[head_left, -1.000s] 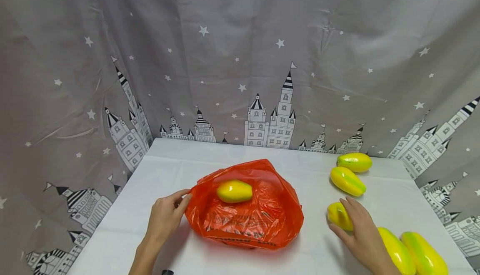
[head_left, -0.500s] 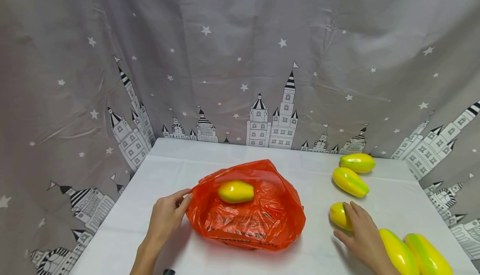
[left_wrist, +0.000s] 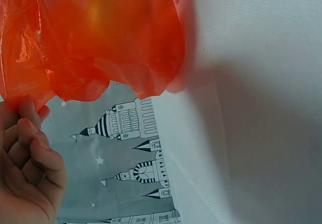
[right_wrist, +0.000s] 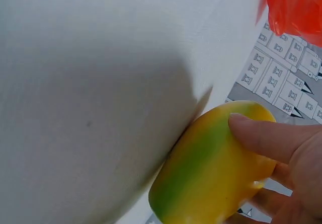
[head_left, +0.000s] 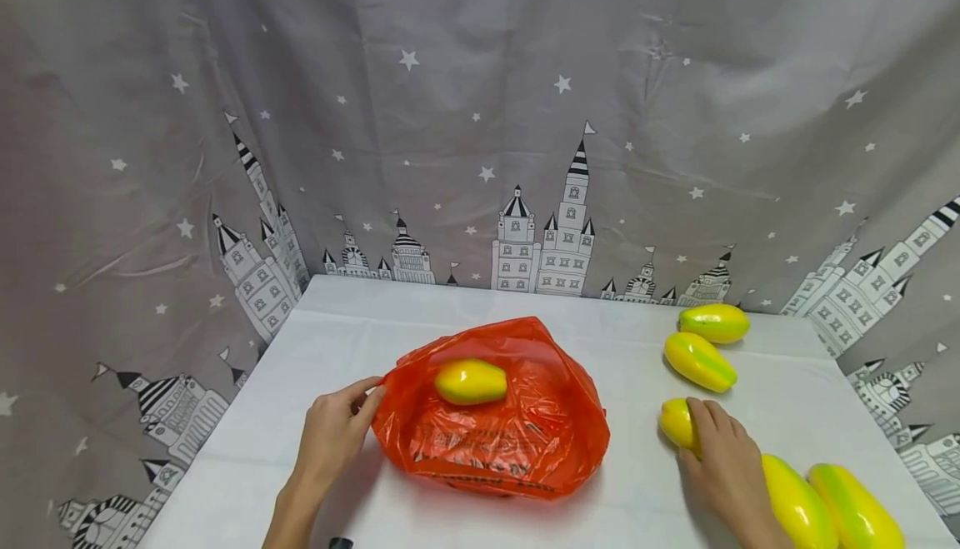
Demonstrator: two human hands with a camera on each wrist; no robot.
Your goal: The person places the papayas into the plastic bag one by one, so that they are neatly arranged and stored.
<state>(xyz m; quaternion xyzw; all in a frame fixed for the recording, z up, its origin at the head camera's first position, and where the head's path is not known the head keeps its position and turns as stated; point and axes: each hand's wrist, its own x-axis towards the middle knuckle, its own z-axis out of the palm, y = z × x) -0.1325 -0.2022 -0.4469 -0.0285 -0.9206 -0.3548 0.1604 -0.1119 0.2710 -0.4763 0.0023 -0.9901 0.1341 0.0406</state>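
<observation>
A red plastic bag (head_left: 517,449) lies with its mouth spread on the white table. Inside it rests a yellow papaya (head_left: 470,382). My left hand (head_left: 333,432) pinches the bag's left rim between thumb and fingers; the left wrist view shows the fingertips on the thin red film (left_wrist: 30,90). To the right of the bag, my right hand (head_left: 727,466) grips another yellow-green papaya (head_left: 678,426). In the right wrist view the thumb presses one side of this papaya (right_wrist: 211,168) and the fingers curl round the other. It appears to touch the table.
Two papayas lie at the back right, one (head_left: 714,323) behind the other (head_left: 701,361). Two larger ones, a near papaya (head_left: 798,503) and its neighbour (head_left: 857,506), lie beside my right wrist. A small black object (head_left: 340,543) shows at the bottom edge. A grey castle-print curtain (head_left: 480,116) hangs behind.
My right hand has closed its fingers and thumb round the papaya, which it earlier touched with a looser hand. The left hand and the bag stay as they were.
</observation>
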